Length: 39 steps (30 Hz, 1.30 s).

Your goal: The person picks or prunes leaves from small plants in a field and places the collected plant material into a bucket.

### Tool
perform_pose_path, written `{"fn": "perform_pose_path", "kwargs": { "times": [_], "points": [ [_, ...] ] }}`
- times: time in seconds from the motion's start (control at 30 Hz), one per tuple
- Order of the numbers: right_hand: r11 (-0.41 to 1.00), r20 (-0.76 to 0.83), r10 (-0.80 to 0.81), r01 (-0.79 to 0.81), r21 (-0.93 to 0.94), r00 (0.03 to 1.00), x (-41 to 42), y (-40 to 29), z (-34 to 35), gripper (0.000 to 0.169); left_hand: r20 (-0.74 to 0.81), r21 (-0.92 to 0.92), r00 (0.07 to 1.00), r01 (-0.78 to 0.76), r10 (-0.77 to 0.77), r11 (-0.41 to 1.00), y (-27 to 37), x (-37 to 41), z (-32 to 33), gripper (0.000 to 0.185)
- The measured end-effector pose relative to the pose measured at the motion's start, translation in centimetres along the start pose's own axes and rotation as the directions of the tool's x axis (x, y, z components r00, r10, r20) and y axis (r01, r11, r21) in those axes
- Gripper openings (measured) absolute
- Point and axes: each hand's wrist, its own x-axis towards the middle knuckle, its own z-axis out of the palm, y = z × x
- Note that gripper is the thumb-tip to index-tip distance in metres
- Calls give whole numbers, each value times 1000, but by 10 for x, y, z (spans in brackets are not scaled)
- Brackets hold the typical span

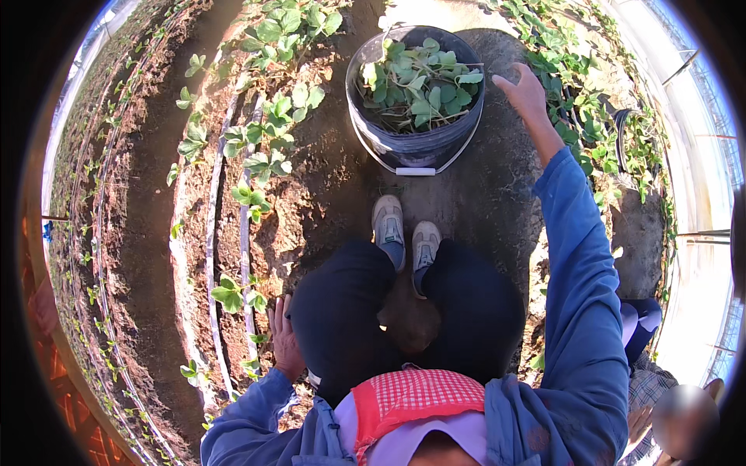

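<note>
A black plastic bucket (pixel 417 143) stands on the soil path in front of my feet. Cut or pulled strawberry plants with green leaves (pixel 428 87) fill it, and its wire handle with a white grip (pixel 415 171) hangs down on my side. My right hand (pixel 524 96) is held out just right of the bucket's rim, thumb and fingers apart, holding nothing. Beside my left knee, my left hand (pixel 284 341) rests on the edge of the raised bed, fingers slightly spread; the knee hides part of it. Small strawberry plants (pixel 228 295) grow near that hand.
Drip irrigation tubes (pixel 245 233) run along the left bed among strawberry plants (pixel 274 131). Denser plants (pixel 559 64) line the right side, with another black bucket (pixel 622 137) there. At the lower right is another person (pixel 644 373). Plastic greenhouse sheeting (pixel 699 192) stands beyond.
</note>
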Motion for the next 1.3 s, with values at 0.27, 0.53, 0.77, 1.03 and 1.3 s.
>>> {"fn": "perform_pose_path", "kwargs": {
  "times": [0.27, 0.53, 0.77, 1.03, 1.3],
  "points": [
    [656, 589, 379, -656, 373, 714, -17, -23, 33, 75, 179, -163, 971, 186, -156, 969, -3, -19, 15, 48],
    [501, 670, 430, -777, 381, 606, -38, -16, 44, 62, 72, -25, 994, 81, -79, 996, -4, -8, 6, 50],
    [508, 638, 424, -752, 420, 643, -20, -9, 65, 52, -139, -77, 979, 136, -146, 988, 10, 18, -11, 50],
    [642, 543, 520, -721, 260, 659, -13, -29, 36, 58, -278, -654, 935, -17, -219, 756, 45, 236, -92, 30],
    [630, 602, 476, -726, 276, 642, -17, -38, 40, 58, 412, -873, 909, 374, -61, -313, 92, 399, -54, 53]
  ]
}}
